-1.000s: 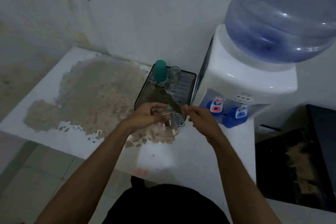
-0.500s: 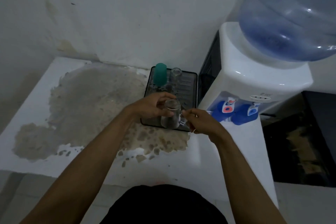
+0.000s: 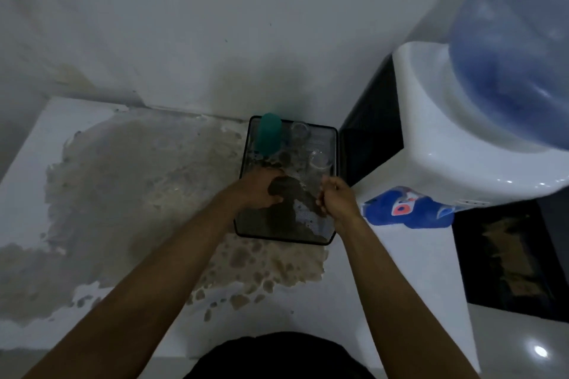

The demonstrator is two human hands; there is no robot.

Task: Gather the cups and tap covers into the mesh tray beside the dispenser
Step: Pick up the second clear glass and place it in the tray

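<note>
our left hand (image 3: pixel 261 189) and right hand (image 3: pixel 337 198) hover over the mesh tray (image 3: pixel 246 163), both curled, grasping nothing. a clear glass cup (image 3: pixel 320 158) sits just beyond our right hand, a teal cup (image 3: pixel 269 134) beyond our left.

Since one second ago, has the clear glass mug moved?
Yes. The clear glass mug went from before the mesh tray's near rim to inside it, toward the wall, now released.

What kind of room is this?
Probably a drinks corner in a home or small office. A water dispenser with a big blue bottle stands on a worn white counter, and beside it a mesh tray holds cups.
</note>
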